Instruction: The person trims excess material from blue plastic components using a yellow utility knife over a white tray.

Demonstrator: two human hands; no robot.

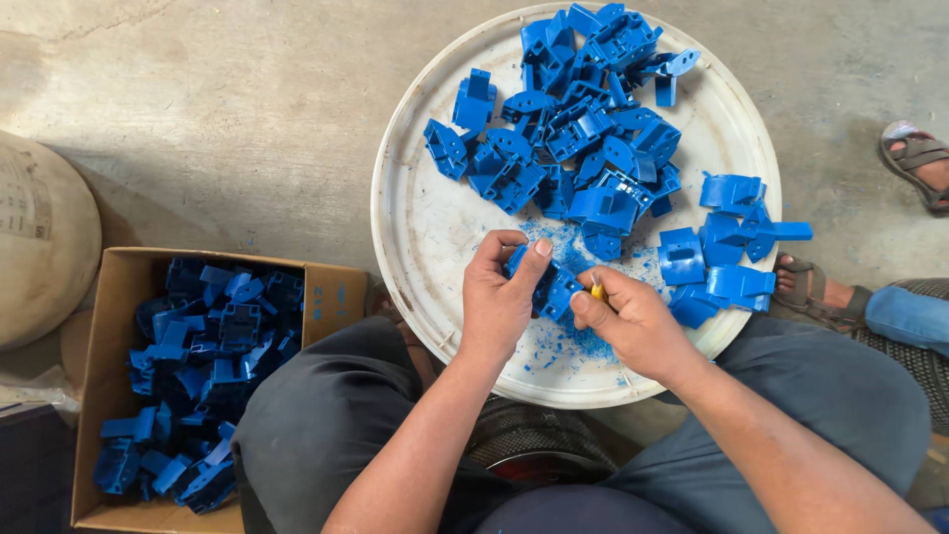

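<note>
Head view: our left hand (499,297) is clamped on a blue plastic part (554,287) — thumb on top, fingers curled behind. Our right hand (633,321) pinches a small yellow-handled tool (596,291), tip touching the part's right edge. The part sits between both hands, above the white round tray (415,237), long axis roughly left-right. Part pile (583,129) beyond; cardboard box (119,386) at left — also holding blue parts.

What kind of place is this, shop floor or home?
Probably a small workshop floor for finishing moulded plastic parts. A round white tray holds a heap of blue plastic parts and shavings, a cardboard box holds more, and the floor is bare concrete.
</note>
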